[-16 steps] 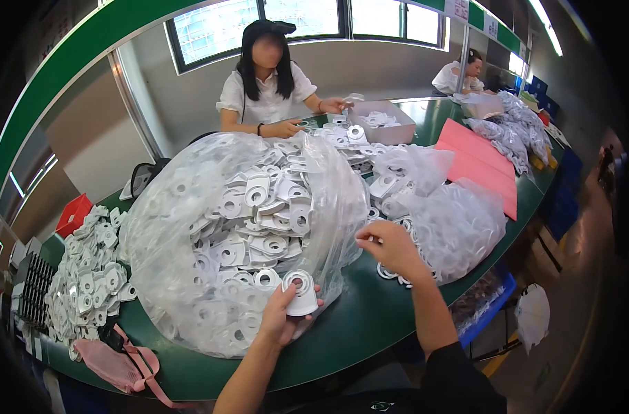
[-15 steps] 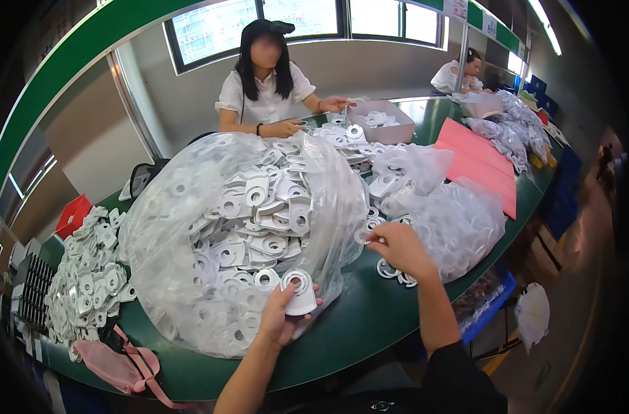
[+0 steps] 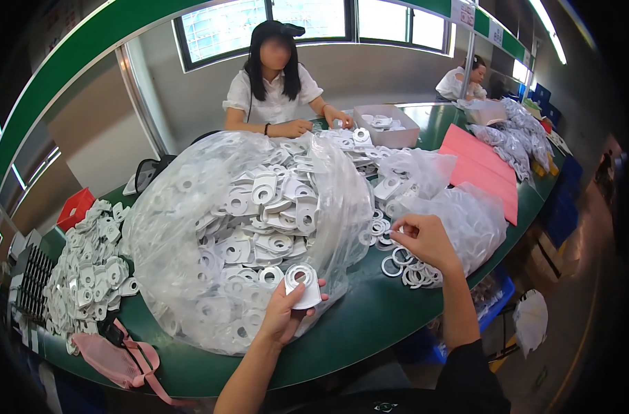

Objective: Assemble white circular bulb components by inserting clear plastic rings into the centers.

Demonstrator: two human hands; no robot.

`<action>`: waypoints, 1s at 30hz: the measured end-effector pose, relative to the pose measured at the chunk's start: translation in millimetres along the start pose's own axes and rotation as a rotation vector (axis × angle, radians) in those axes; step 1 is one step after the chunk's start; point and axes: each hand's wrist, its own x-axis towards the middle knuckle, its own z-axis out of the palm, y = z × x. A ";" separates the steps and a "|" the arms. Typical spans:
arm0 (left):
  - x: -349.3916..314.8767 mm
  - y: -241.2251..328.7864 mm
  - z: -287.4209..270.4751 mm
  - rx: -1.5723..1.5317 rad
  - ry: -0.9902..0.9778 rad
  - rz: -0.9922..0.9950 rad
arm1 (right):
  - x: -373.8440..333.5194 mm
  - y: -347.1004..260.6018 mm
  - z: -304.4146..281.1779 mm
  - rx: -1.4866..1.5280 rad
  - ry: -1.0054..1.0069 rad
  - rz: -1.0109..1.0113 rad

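Note:
My left hand (image 3: 285, 314) grips a white plastic part (image 3: 303, 286) with a rounded top and a ringed round hole, thumb across its face. It is held above the front edge of a big clear plastic bag (image 3: 164, 262), which lies open and full of similar white parts (image 3: 280, 207). To the right, my right hand (image 3: 428, 241) has thumb and forefinger pinched together. Whatever the pinch holds, if anything, is too small to make out. Just below and left of it lie several loose white rings (image 3: 403, 262) on the green table (image 3: 356, 307).
A clear bag of rings (image 3: 470, 224) and a pink sheet (image 3: 477, 165) lie right. Left are a heap of white parts (image 3: 93, 276), a red bin (image 3: 75, 209) and a pink bag (image 3: 111, 362). Across the table, a person in white (image 3: 276, 96) works beside a white box (image 3: 387, 127).
My right hand has moved right, away from the big bag's edge, uncovering more loose rings. My left hand still holds the white part. The person across has drawn both hands closer together.

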 end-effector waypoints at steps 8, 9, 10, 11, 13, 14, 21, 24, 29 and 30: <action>3.1 2.0 2.6 0.022 -0.023 0.063 | 18.5 -44.2 71.7 0.877 -0.335 -0.275; 3.2 1.8 2.5 0.052 -0.008 0.069 | 18.5 -48.6 80.5 0.821 -0.321 -0.296; 3.5 1.7 2.7 0.082 0.004 0.072 | 18.9 -48.1 92.3 0.873 -0.303 -0.305; 2.1 2.3 1.3 0.098 0.023 0.058 | 18.7 -46.2 102.8 0.881 -0.312 -0.307; 1.6 1.4 1.3 0.138 0.031 0.057 | 15.8 -42.8 117.3 0.985 -0.376 -0.201; 2.1 1.0 1.9 0.173 0.026 0.055 | 12.7 -40.1 117.2 0.971 -0.406 -0.186; 0.2 -2.6 6.3 0.214 -0.048 -0.039 | 6.5 -41.8 117.2 0.498 -0.317 -0.546; 2.7 -6.1 1.7 0.232 -0.121 -0.067 | 7.2 -38.2 119.9 0.374 -0.302 -0.636; -0.2 -4.3 6.3 0.201 -0.120 -0.050 | 4.8 -39.2 122.9 0.308 -0.231 -0.677; -0.1 -4.4 6.2 0.201 -0.120 -0.050 | 3.8 -40.0 124.2 0.278 -0.177 -0.707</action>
